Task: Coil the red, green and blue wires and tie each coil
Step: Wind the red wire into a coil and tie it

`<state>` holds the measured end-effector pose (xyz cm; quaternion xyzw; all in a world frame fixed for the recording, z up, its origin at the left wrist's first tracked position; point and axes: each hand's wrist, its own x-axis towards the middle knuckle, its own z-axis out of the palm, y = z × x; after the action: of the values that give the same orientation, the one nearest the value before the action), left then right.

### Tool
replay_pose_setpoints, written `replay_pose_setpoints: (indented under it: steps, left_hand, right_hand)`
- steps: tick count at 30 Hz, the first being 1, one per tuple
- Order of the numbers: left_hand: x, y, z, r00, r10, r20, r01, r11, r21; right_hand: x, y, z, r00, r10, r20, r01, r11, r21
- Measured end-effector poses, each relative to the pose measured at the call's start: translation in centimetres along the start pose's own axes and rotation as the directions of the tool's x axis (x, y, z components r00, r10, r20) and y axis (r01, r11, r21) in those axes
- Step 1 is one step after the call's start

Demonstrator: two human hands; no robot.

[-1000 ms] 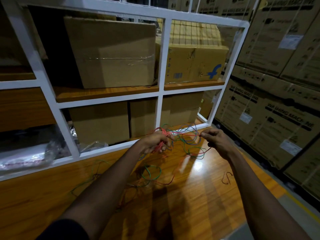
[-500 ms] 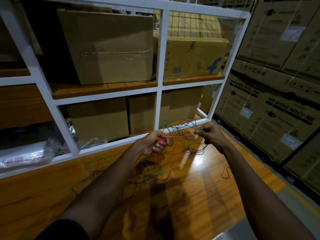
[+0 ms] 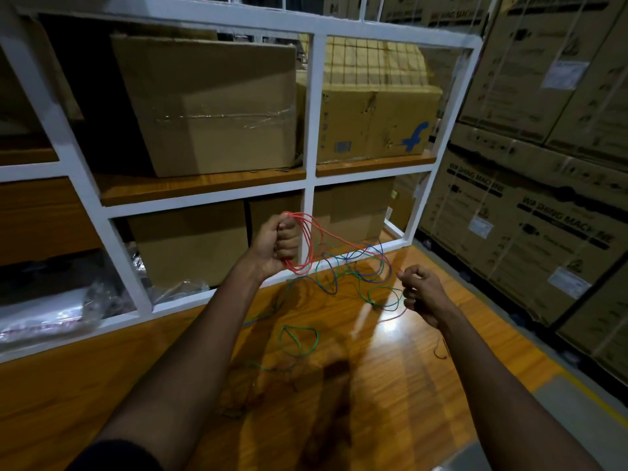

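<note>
Fingers [image 3: 287, 240] of left hand [image 3: 274, 247] curled tight round red wire [image 3: 308, 241] coil, held up over wooden table [image 3: 407, 385]. On right hand [image 3: 423, 295], fingers curled, pinching red wire's loose run. Uncoiled green wire [image 3: 316, 338] and blue wire [image 3: 381, 256] tangled between hands, trailing onto table. Behind: white rack [image 3: 311, 124].

Red wire [image 3: 307, 243]: thin, part-coiled, several oval loops bunched in left hand [image 3: 278, 244] fist, loops upright, bulging to R of the hand; loose tail runs off R and down from the hand. Green wire [image 3: 316, 338]: thin, uncoiled, slack loops below and R of the hand, one teardrop loop well below it, another further R. Blue wire [image 3: 332, 291]: thin, uncoiled, tangled w/ green and the red tail just R of and below the hand; ends can't be made out.
</note>
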<state>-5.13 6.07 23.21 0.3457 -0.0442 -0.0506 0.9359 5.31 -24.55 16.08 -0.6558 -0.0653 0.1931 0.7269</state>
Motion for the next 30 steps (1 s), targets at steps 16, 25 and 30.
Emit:
replay_pose_setpoints:
  steps: [16,25,30]
  left_hand:
    - [-0.5,2.6,0.8,0.963,0.214,-0.166,-0.232,0.968,-0.095]
    - [-0.1,1.4,1.2,0.972,0.173,-0.159,-0.187,0.979,-0.081]
    - [1.1,0.3,3.0,0.944,0.236,-0.232,-0.234,0.972,0.038]
  right_hand:
    - [-0.9,1.5,-1.9,0.985,0.081,0.150,-0.098,0.989,0.112]
    - [1.2,2.0,-1.1,0.911,-0.087,-0.402,0.009,0.981,-0.192]
    - [1.6,0.7,1.9,0.975,-0.221,0.008,0.086,0.348,-0.934]
